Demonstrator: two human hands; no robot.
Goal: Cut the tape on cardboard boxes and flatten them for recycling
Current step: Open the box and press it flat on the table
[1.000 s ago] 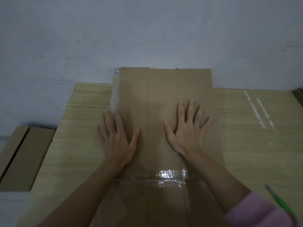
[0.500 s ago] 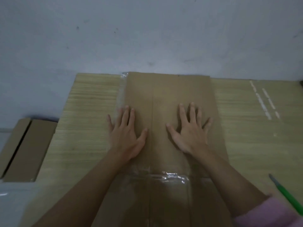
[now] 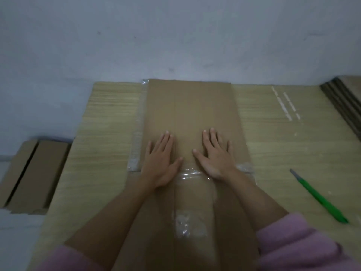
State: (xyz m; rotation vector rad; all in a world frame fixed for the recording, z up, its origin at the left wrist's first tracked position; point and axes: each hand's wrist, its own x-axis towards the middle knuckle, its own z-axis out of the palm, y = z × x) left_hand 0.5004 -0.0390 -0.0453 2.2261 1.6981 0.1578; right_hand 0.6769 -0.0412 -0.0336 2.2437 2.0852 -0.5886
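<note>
Both hands have slid toward the person along the cardboard since half a second ago; their heels now sit at the crosswise band of tape, where earlier they pressed farther up the panel.

Head view, the only one. Flattened cardboard box (image 3: 190, 118) lies lengthwise on the wooden table (image 3: 109, 122), its far edge at the wall and its near end running under the forearms. Left hand (image 3: 161, 159) lies flat on it, fingers straight and close together, gripping nothing, thumb angled inward. Right hand (image 3: 214, 155) likewise lies flat, fingers slightly spread, nothing grasped. A lengthwise crease runs between the two thumbs. Clear tape (image 3: 190, 174) crosses the box just behind the thumbs; a loose strip of tape (image 3: 136, 133) lies along the box edge, just outside the left little finger. Green utility knife (image 3: 320, 198) rests on the table well apart from the right fingers, untouched. Flattened boxes (image 3: 29, 175) lie on the floor beyond the table's left edge; dark stacked cardboard (image 3: 345, 102) sits at the far right.

Judged step: pressing the box flat. To do it well, keep the palms flat and the weight even on both sides of the crease, then work the pressure along the folds so no panel springs up. The crinkled tape near the wrists may hold the layers unevenly.
</note>
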